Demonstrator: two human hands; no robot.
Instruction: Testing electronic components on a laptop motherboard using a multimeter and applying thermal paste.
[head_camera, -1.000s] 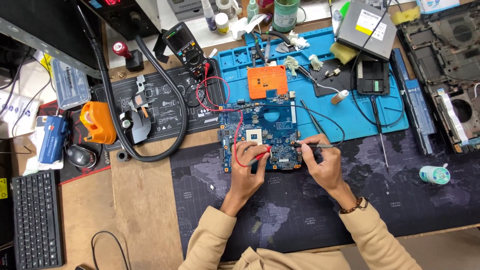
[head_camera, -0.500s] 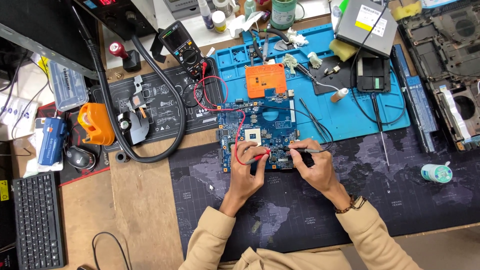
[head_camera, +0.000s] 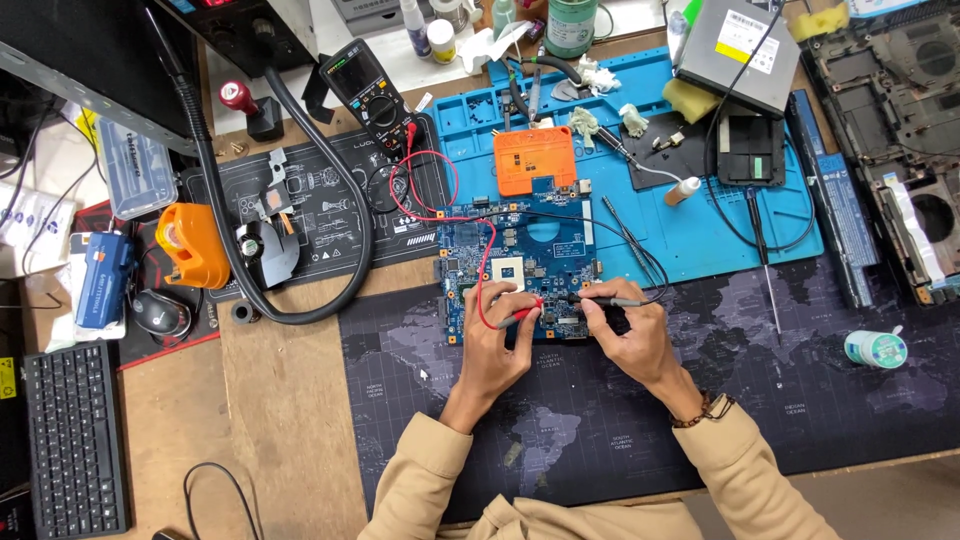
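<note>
Since a second ago both hands have drawn together low on the blue circuit board (head_camera: 520, 260). The left hand (head_camera: 497, 335) pinches the red probe (head_camera: 522, 311), the right hand (head_camera: 625, 330) the black probe (head_camera: 610, 300) — tips now nearly meeting just beyond the fingertips, so the contact is being refined. Farther off, the multimeter (head_camera: 375, 95).

Left hand (head_camera: 497, 335) curled, right hand (head_camera: 625, 330) pinching, forearms converging

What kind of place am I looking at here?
Most likely an electronics repair bench. The left hand holds a red probe and the right hand a black probe on a blue circuit board, wired to a multimeter, with an opened laptop nearby.
</note>
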